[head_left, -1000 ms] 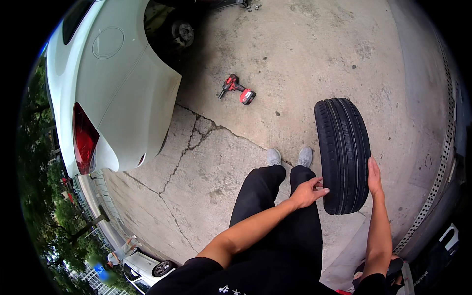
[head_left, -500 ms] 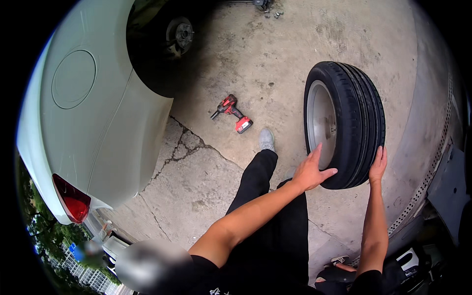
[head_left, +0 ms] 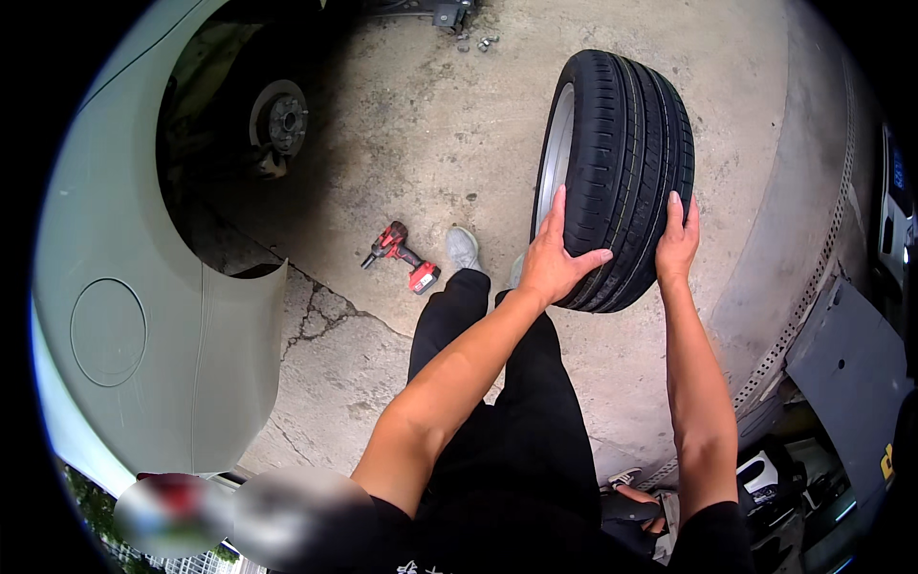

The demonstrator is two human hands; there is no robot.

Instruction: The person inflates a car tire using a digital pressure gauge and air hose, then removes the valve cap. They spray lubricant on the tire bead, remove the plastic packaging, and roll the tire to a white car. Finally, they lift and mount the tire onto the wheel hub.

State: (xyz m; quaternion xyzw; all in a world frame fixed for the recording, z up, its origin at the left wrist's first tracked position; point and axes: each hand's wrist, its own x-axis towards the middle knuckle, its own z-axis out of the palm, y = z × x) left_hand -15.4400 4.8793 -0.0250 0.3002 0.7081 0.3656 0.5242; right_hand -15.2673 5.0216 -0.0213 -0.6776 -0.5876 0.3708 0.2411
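A car wheel [head_left: 626, 177] stands upright on the concrete, slightly tilted, its black grooved tread facing me. On its left side part of the silver rim [head_left: 557, 143] shows. My left hand [head_left: 555, 263] grips the tyre's near left edge, fingers along the sidewall and thumb across the tread. Against the right edge of the tyre, my right hand [head_left: 677, 244] presses with its fingers pointing forward; its thumb is mostly hidden. A red and black cordless impact wrench [head_left: 402, 256] lies on the ground left of my shoe.
A pale car [head_left: 134, 230] fills the left side, its wheel arch exposing a bare hub [head_left: 285, 120]. Small metal pieces [head_left: 486, 44] lie near a dark device [head_left: 449, 15] at the far edge. A grey panel [head_left: 851, 354] stands at right; another person's leg [head_left: 636, 495] shows below it.
The wheel has moved forward, away from me, with both hands staying on it. It has turned so that more tread and less rim show. My view has shifted too.
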